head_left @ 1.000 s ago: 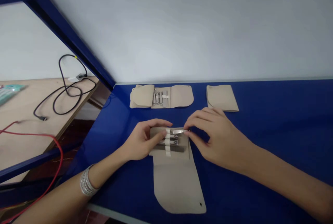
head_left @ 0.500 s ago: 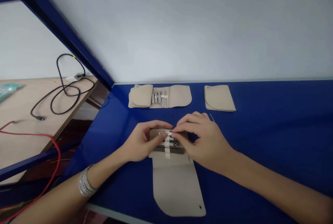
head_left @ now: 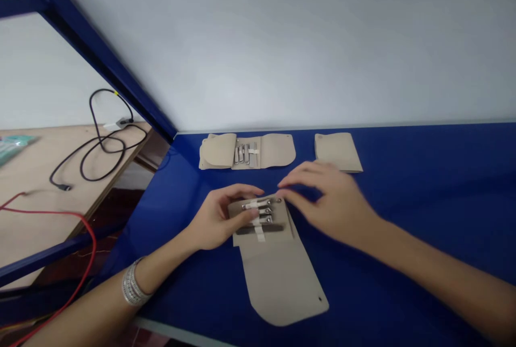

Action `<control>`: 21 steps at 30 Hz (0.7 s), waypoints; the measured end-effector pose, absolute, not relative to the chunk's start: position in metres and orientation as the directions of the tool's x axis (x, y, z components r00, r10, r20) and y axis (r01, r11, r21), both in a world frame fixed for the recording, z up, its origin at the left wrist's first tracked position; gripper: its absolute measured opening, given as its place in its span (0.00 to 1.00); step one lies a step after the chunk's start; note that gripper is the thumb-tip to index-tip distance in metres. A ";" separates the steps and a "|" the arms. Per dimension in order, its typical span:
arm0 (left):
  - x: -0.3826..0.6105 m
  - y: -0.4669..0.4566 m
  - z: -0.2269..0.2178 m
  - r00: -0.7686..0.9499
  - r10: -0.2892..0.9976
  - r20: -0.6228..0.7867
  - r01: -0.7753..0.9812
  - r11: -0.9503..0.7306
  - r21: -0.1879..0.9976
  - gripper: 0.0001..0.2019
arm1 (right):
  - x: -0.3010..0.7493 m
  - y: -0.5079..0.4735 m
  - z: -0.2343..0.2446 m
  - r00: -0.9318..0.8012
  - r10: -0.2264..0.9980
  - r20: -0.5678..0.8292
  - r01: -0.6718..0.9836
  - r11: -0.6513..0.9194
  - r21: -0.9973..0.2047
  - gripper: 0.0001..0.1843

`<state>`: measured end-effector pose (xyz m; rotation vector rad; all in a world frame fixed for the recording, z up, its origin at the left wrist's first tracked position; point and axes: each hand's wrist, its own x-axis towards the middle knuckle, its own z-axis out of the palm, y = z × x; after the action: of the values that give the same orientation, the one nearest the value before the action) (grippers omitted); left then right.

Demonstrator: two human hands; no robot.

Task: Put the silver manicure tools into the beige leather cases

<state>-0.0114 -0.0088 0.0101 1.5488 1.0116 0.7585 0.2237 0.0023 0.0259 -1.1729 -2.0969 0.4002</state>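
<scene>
A beige manicure pouch [head_left: 282,277] lies open on the blue table [head_left: 423,202] in front of me. Several metal tools [head_left: 262,212] sit in it under a white elastic strap. My left hand [head_left: 220,218] rests on the pouch's left end, fingers curled around its edge and thumb near the tools. My right hand [head_left: 334,202] hovers just right of the tools, blurred by motion, fingers spread and nothing visible in them.
A second open pouch with tools [head_left: 246,151] and a folded pouch [head_left: 337,151] lie at the table's far edge by the white wall. A wooden bench [head_left: 36,175] at left carries a black cable [head_left: 100,145] and a red wire [head_left: 72,218]. A blue frame beam [head_left: 100,62] slants above.
My right hand has let go of the top tool, now seated under the strap, and pulled back to the right. The pouch has turned slightly.
</scene>
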 end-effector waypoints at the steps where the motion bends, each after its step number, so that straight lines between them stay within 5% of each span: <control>1: -0.012 -0.008 0.010 0.431 0.901 -0.055 0.196 -0.034 0.980 0.17 | 0.233 0.008 0.028 -0.320 0.860 0.396 0.703 0.496 -0.510 0.05; 4: -0.014 -0.007 0.011 0.426 0.902 -0.067 0.165 -0.004 0.986 0.19 | 0.263 0.025 0.029 -0.295 0.931 0.214 0.884 0.351 -0.310 0.03; 8: -0.013 -0.006 0.013 0.381 0.922 -0.076 0.156 0.017 0.988 0.16 | 0.276 0.030 0.016 -0.200 0.979 0.028 0.945 0.200 -0.261 0.06; 16: -0.012 -0.007 0.018 0.289 0.928 -0.237 0.113 0.213 0.970 0.20 | 0.244 0.009 0.006 -0.448 0.881 0.153 0.874 0.468 -0.131 0.08; 18: -0.013 -0.008 0.018 0.295 0.912 -0.286 0.068 0.278 0.958 0.19 | 0.242 0.009 0.010 -0.398 0.908 0.130 0.889 0.417 -0.192 0.08; 21: -0.012 -0.008 0.016 0.301 0.901 -0.312 0.011 0.324 0.946 0.18 | 0.240 0.009 0.021 -0.258 0.958 0.121 0.842 0.285 -0.459 0.06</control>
<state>-0.0116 -0.0084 0.0162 1.0693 1.0970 0.7715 0.2404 0.0093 0.0207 -1.6239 -2.1862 0.4283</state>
